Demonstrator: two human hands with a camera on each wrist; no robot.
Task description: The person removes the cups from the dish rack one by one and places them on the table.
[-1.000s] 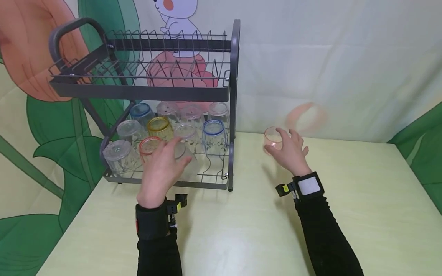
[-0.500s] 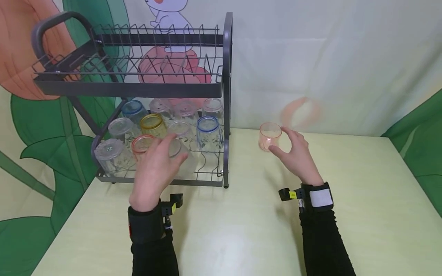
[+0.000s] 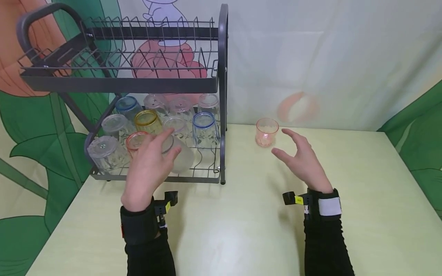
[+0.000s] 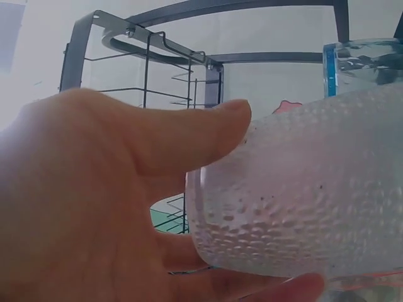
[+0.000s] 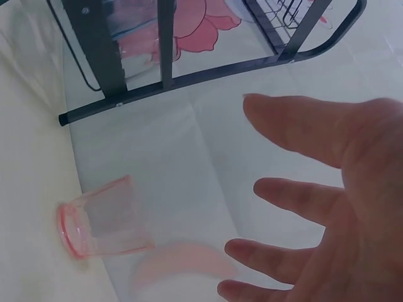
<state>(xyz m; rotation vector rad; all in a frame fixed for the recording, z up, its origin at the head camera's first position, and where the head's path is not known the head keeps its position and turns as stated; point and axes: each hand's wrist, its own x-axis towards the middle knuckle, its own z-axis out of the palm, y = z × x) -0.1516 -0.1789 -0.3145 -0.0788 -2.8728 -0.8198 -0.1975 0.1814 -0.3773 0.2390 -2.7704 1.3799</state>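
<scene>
My left hand (image 3: 146,168) is at the front of the dish rack's lower tier and grips a clear, bumpy-textured glass (image 3: 183,159). In the left wrist view the thumb lies along the upper side of this glass (image 4: 296,189), and fingers reach beneath it. A pink-tinted glass (image 3: 267,132) stands on the table to the right of the rack. Just right of it, my right hand (image 3: 305,165) is spread with thumb and fingers apart, holding nothing. The right wrist view shows a gap between the fingertips and the pink glass (image 5: 113,220).
The dark two-tier dish rack (image 3: 121,85) stands at the back left of the table (image 3: 235,226). Several upside-down glasses fill its lower tier, among them a blue-rimmed one (image 3: 205,130), a yellow one (image 3: 147,120) and a red-rimmed one (image 3: 134,141). A printed curtain (image 3: 328,69) hangs behind.
My right hand has let go of the pink glass and drawn back to the right, leaving it on the table. The left hand keeps its hold on the clear glass. The head view has shifted slightly.
</scene>
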